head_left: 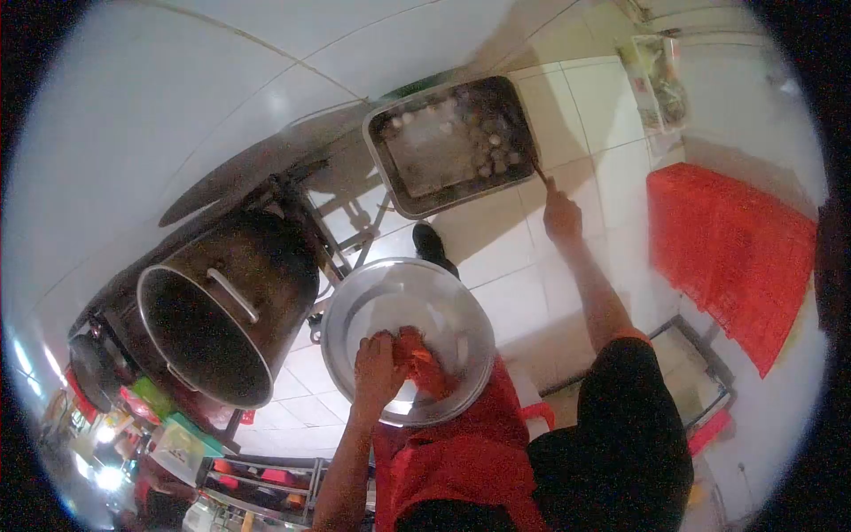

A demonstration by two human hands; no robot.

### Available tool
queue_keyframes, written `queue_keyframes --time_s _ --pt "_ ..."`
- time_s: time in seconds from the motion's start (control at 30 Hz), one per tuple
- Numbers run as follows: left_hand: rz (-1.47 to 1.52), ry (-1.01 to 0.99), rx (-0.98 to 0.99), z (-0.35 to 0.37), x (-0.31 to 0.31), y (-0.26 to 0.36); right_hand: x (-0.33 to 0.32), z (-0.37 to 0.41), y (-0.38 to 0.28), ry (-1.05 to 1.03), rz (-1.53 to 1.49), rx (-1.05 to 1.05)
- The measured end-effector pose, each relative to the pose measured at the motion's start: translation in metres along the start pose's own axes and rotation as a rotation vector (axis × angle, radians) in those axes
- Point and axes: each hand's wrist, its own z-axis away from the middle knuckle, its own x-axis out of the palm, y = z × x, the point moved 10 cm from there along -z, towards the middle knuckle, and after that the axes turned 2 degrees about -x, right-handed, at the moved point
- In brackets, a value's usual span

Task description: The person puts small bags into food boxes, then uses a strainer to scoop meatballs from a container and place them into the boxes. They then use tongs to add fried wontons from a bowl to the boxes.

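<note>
My left hand (pixel 379 371) is closed on a red cloth (pixel 420 359) inside a wide, shiny metal bowl (pixel 341 341). The bowl is in front of my red apron (pixel 461 461). Out to the right, my right hand (pixel 562 215) is closed round a thin dark handle (pixel 538 168) at the right edge of a rectangular pan (pixel 399 199). Several small roundish pieces (pixel 496 152) lie in cloudy liquid in the pan. The far end of the handle is hard to make out.
A large metal pot (pixel 288 293) stands at the left on a dark frame. A red crate (pixel 718 239) is at the right, with a clear container (pixel 660 89) above it. My shoe (pixel 429 244) shows between bowl and pan. Shelving (pixel 275 479) stands at the lower left.
</note>
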Motion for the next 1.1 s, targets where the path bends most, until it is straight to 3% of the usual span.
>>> queue_keyframes --time_s 0.07,0.13,0.37,0.5,0.57,0.77,0.9,0.97,1.1 --pt "0.006 0.101 0.058 0.003 -0.004 0.000 0.013 0.004 -0.006 0.005 -0.082 -0.013" --pt "0.018 0.114 0.023 0.006 -0.003 -0.005 0.037 0.010 -0.013 -0.172 -0.262 0.002" --pt "-0.017 0.043 -0.006 0.010 -0.001 -0.012 0.035 -0.009 -0.098 -0.130 -0.621 -0.194" --pt "0.037 0.033 -0.041 0.011 0.004 -0.017 0.055 -0.009 -0.123 -0.051 -0.640 -0.353" --pt "0.010 0.068 -0.030 0.011 0.007 -0.020 0.058 0.002 -0.116 -0.260 -0.899 -0.142" --pt "-0.026 0.111 0.033 0.015 0.007 -0.015 0.088 0.039 -0.107 -0.304 -1.292 -0.030" --pt "-0.018 0.049 -0.005 0.016 0.008 -0.014 0.098 0.047 -0.106 -0.202 -1.150 -0.091" --pt "0.003 0.075 -0.005 0.015 0.005 -0.013 0.098 0.060 -0.102 -0.331 -1.236 0.055" --pt "0.017 0.114 0.018 0.007 -0.004 -0.006 0.080 0.094 -0.081 -0.373 -1.292 0.185"
